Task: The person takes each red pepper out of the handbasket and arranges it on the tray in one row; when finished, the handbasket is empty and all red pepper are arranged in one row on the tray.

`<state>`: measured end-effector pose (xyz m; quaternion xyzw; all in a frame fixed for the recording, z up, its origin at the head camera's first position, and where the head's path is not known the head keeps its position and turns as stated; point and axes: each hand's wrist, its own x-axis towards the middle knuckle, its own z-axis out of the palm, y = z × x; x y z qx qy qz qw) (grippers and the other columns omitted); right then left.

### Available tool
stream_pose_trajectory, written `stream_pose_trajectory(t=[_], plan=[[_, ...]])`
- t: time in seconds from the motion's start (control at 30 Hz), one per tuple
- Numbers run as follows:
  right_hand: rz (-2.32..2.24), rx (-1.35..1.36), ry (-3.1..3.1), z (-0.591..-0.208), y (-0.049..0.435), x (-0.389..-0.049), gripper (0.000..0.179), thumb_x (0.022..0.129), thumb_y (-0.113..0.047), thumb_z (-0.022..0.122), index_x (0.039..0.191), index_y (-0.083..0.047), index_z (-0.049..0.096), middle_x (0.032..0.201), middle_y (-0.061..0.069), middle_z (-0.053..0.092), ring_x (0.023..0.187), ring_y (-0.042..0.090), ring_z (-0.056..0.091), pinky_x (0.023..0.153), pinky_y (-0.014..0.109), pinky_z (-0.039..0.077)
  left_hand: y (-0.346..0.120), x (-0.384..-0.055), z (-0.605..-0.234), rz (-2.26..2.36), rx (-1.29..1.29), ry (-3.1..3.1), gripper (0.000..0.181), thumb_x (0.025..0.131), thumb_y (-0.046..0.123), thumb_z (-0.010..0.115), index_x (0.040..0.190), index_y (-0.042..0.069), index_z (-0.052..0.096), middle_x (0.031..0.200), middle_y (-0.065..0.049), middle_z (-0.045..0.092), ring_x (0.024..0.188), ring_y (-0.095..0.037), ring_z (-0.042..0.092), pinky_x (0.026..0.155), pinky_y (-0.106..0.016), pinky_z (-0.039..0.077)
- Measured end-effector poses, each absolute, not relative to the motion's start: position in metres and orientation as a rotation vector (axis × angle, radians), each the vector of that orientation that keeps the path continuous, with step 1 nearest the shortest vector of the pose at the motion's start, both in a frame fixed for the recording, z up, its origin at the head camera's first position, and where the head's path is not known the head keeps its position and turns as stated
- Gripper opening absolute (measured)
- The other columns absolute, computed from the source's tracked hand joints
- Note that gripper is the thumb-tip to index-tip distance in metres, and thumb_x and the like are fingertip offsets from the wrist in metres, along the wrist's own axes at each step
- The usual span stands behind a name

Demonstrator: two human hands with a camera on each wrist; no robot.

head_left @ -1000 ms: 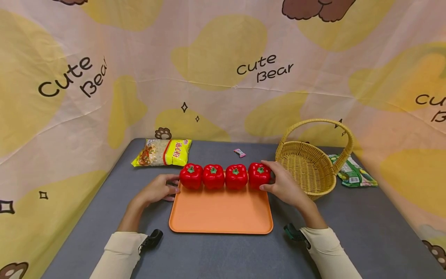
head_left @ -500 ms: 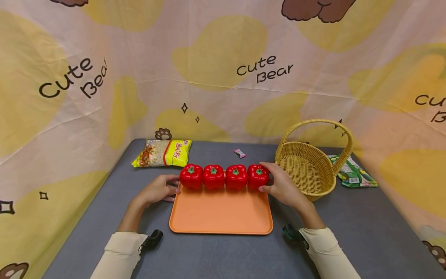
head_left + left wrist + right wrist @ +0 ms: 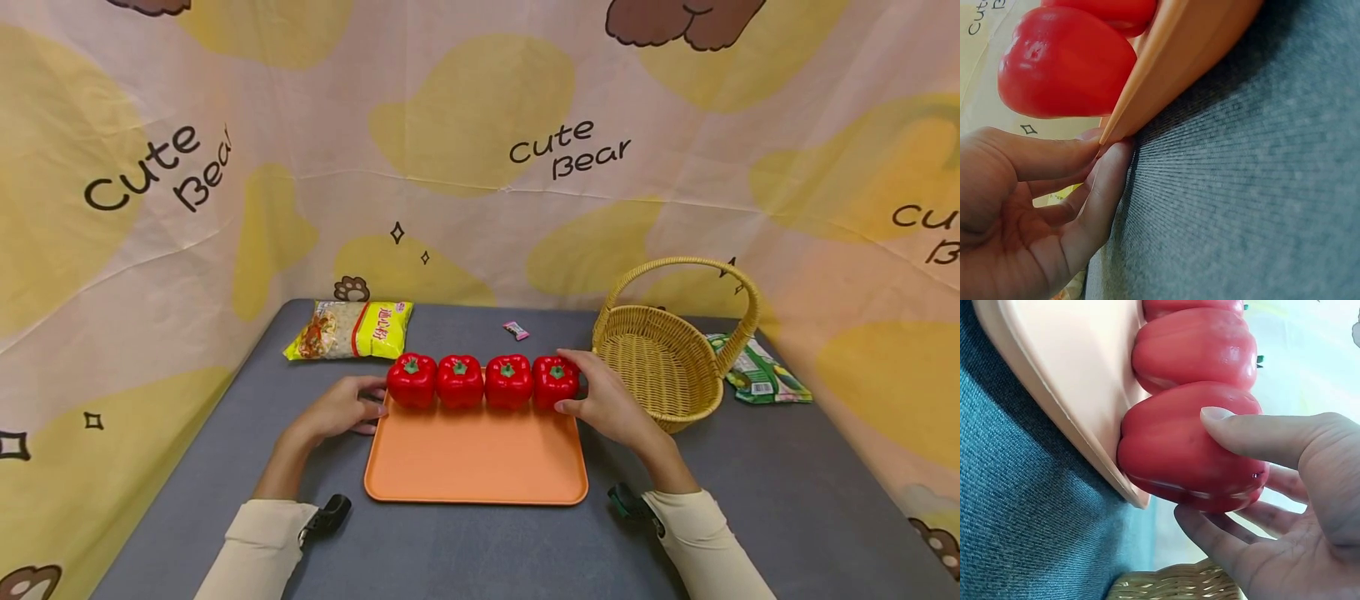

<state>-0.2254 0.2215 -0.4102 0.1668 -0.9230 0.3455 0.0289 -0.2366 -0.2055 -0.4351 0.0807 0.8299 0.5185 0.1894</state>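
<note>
Several red bell peppers with green stems stand in a row along the far side of an orange tray [image 3: 476,462] in the head view. My right hand [image 3: 611,402] holds the bell pepper at the right end [image 3: 553,392], its thumb on the near side and its fingers round the outer side. In the right wrist view that pepper [image 3: 1172,450] sits upright at the tray's corner, against its neighbour. At the tray's left edge, my left hand [image 3: 341,407] pinches the rim between thumb and fingers. The left-end pepper [image 3: 1063,65] stands just above those fingertips in the left wrist view.
A wicker basket [image 3: 660,367] with a tall handle stands right of the tray, close to my right hand. Behind it lies a green packet [image 3: 765,375]. A yellow food bag [image 3: 348,329] lies at the back left, and a small pink-wrapped sweet [image 3: 516,330] lies behind the peppers.
The right-end pepper has moved slightly left and toward me with my right hand, closing the gap to its neighbour. My left hand has stayed at the tray's rim.
</note>
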Motion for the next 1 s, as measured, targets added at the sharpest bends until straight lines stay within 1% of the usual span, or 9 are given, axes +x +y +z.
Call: stream_pose_trajectory(t=[0.27,0.5,0.67,0.8,0.93,1.0], plan=[[1.064,0.511,-2.839,-0.411,0.223,-0.224,0.080,0.084,-0.010,0.089,0.154,-0.002,0.051,0.149,0.024,0.054,0.135,0.044,0.053,0.113,0.066,0.046,-0.204,-0.238,-0.435,1.450,0.229,2.334,0.058,0.100,0.001,0.063,0.152,-0.015,0.042,0.136,-0.030,0.059,0.107,-0.028,0.072,0.081,-0.040,0.067],[1.063,0.501,-2.841,-0.409,0.224,-0.222,0.081,0.083,-0.010,0.089,0.154,-0.003,0.051,0.150,0.023,0.054,0.136,0.044,0.052,0.113,0.066,0.046,-0.203,-0.239,-0.435,1.454,0.234,2.326,0.058,0.101,0.001,0.062,0.153,-0.015,0.042,0.137,-0.031,0.058,0.109,-0.029,0.072,0.081,-0.040,0.067],[1.072,0.479,-2.855,-0.403,0.224,-0.219,0.082,0.085,-0.011,0.089,0.156,-0.004,0.049,0.152,0.023,0.051,0.134,0.044,0.053,0.108,0.061,0.053,-0.202,-0.240,-0.434,1.443,0.239,2.331,0.059,0.100,0.002,0.063,0.152,-0.016,0.042,0.136,-0.031,0.058,0.108,-0.029,0.072,0.082,-0.040,0.067],[1.096,0.459,-2.849,-0.394,0.225,-0.214,0.082,0.086,-0.011,0.088,0.157,-0.004,0.047,0.154,0.024,0.047,0.134,0.047,0.055,0.104,0.058,0.057,-0.202,-0.238,-0.431,1.407,0.243,2.370,0.057,0.100,0.001,0.063,0.151,-0.017,0.044,0.133,-0.030,0.059,0.106,-0.028,0.072,0.082,-0.040,0.067],[1.050,0.465,-2.832,-0.384,0.234,-0.205,0.079,0.089,-0.016,0.086,0.157,-0.005,0.048,0.156,0.023,0.046,0.138,0.047,0.052,0.102,0.058,0.057,-0.203,-0.236,-0.426,1.329,0.260,2.444,0.056,0.100,0.005,0.064,0.149,-0.016,0.046,0.130,-0.029,0.062,0.102,-0.027,0.071,0.081,-0.039,0.067],[1.000,0.486,-2.823,-0.380,0.243,-0.198,0.076,0.092,-0.022,0.084,0.157,-0.006,0.049,0.156,0.021,0.047,0.139,0.044,0.050,0.102,0.060,0.057,-0.205,-0.235,-0.422,1.286,0.267,2.492,0.056,0.101,0.007,0.064,0.149,-0.016,0.047,0.129,-0.029,0.063,0.102,-0.027,0.071,0.080,-0.039,0.067]])
